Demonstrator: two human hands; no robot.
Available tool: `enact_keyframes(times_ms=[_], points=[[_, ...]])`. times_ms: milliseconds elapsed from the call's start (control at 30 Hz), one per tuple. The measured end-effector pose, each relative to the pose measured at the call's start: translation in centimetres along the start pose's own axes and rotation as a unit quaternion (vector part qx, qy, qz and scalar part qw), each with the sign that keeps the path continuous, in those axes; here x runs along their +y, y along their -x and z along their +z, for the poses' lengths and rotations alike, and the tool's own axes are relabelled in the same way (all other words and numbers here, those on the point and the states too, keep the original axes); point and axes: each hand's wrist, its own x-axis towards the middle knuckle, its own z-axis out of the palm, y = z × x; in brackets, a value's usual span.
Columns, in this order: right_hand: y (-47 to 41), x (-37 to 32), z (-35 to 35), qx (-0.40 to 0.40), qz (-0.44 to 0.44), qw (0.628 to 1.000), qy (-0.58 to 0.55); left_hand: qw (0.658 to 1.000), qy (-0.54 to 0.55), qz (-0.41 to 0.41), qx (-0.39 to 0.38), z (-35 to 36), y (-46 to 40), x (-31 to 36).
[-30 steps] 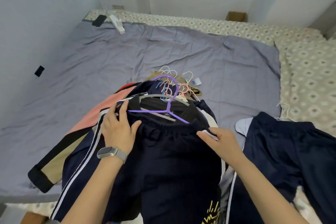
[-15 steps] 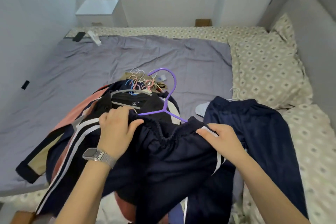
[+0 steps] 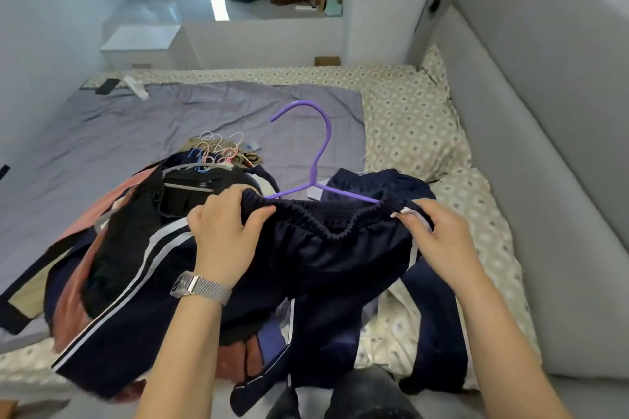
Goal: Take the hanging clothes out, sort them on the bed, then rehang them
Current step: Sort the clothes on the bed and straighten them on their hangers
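Observation:
I hold a pair of dark navy trousers (image 3: 340, 258) with white side stripes by the elastic waistband, lifted above the bed. My left hand (image 3: 224, 231) grips the waistband's left end and my right hand (image 3: 439, 235) grips its right end. A purple hanger (image 3: 320, 160) sits inside the waistband, its hook pointing up and away. To the left lies a pile of clothes (image 3: 129, 241) on hangers, with several hanger hooks (image 3: 218, 150) at its far end. Another navy garment (image 3: 371, 180) lies on the bed behind the trousers.
The bed carries a grey sheet (image 3: 136, 136) and a patterned cover with a pillow (image 3: 412, 122) at right. A padded grey headboard (image 3: 544, 160) runs along the right side. A white nightstand (image 3: 143, 44) stands beyond the bed. A black phone (image 3: 107, 86) lies at the far left corner.
Both hands carried the trousers up off the pile and to the right. The waistband is now stretched wide between them and the purple hanger stands higher.

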Motion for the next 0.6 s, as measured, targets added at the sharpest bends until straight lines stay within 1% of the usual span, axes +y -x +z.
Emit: enact_keyframes(times_ms=[133, 233, 300, 400, 500, 600], points=[[5.4, -1.7, -1.4, 0.066, 0.015, 0.998, -0.011, 0.998, 0.036, 0.017, -0.042, -2.0, 3.4, 0.4], [9.5, -2.6, -2.8, 0.112, 0.015, 0.993, 0.016, 0.995, 0.062, 0.035, -0.069, -3.3, 6.5, 0.9], [12.0, -2.8, -3.8, 0.131, 0.016, 0.991, 0.038, 0.993, 0.084, 0.045, -0.068, -3.9, 8.3, 1.8], [15.5, -2.6, -6.2, 0.178, 0.033, 0.981, 0.075, 0.990, 0.103, 0.074, -0.065, -4.3, 10.6, 4.2], [18.6, -2.8, -9.6, 0.226, 0.047, 0.969, 0.089, 0.980, 0.136, 0.108, -0.097, -4.7, 12.4, 7.4], [20.7, -3.6, -12.2, 0.250, 0.051, 0.963, 0.083, 0.969, 0.172, 0.132, -0.121, -5.0, 13.3, 9.6]])
